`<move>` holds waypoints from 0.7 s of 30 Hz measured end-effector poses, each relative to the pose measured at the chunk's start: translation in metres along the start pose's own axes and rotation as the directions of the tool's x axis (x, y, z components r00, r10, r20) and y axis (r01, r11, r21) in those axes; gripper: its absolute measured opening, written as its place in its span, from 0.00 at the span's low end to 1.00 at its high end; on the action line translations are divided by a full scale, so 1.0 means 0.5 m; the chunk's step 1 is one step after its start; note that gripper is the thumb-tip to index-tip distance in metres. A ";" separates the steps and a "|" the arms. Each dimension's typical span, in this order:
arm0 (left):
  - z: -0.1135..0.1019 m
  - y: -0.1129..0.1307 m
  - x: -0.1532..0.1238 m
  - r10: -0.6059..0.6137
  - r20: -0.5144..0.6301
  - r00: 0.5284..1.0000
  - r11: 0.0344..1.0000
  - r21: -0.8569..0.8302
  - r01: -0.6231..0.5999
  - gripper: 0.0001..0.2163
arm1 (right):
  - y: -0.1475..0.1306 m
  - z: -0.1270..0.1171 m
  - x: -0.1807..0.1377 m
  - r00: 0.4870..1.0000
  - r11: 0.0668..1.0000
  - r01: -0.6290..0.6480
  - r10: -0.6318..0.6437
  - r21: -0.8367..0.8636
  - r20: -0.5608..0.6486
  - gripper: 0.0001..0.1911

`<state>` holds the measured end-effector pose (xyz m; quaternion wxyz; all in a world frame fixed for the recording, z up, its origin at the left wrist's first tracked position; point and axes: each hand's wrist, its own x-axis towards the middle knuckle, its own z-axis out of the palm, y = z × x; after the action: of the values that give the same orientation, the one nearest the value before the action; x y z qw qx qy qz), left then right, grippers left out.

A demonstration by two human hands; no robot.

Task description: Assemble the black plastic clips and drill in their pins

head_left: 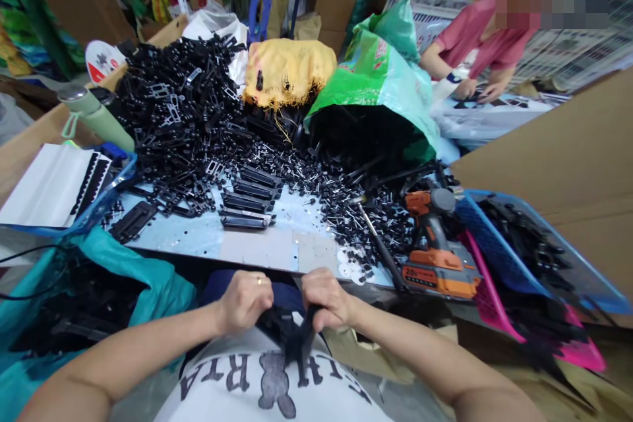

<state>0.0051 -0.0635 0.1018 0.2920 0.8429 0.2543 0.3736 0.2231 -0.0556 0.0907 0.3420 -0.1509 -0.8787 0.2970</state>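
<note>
Close to my body, below the table's front edge, my left hand (247,300) and my right hand (329,300) are both closed on a black plastic part (287,333). The part is blurred and partly covered by my fingers, so its exact kind does not show. A ring is on my left hand. Just beyond my hands, several long black plastic pieces (250,201) lie in a stacked row on the blue table (297,208). To their right are many loose small screws and black bits (346,211).
A heap of black parts (173,112) fills the left. An orange cordless drill (440,250), a hammer (380,241) and a blue basket (534,244) stand right. An open green sack (370,86) lies behind; a teal bag (163,283) hangs left. Another person (484,46) works at back right.
</note>
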 end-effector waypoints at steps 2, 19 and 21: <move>0.002 0.056 -0.002 -0.015 -0.103 0.995 0.974 -0.226 -0.009 0.26 | -0.031 0.039 0.033 0.991 0.956 0.089 -0.056 0.279 -0.123 0.27; -0.004 -0.224 -0.061 -0.280 -0.077 0.957 0.661 0.708 0.250 0.23 | 0.109 -0.174 -0.077 0.426 0.422 -0.854 0.233 -0.303 -0.874 0.20; 0.002 -0.232 -0.034 -0.335 -0.150 0.930 0.627 0.702 0.338 0.26 | 0.098 -0.274 -0.166 0.271 0.137 -0.958 0.148 -0.251 -0.951 0.31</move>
<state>-0.0287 0.0063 0.0140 0.0041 0.8256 0.5328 0.1855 0.3804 0.0008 0.0985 0.3754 -0.7711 -0.4903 -0.1549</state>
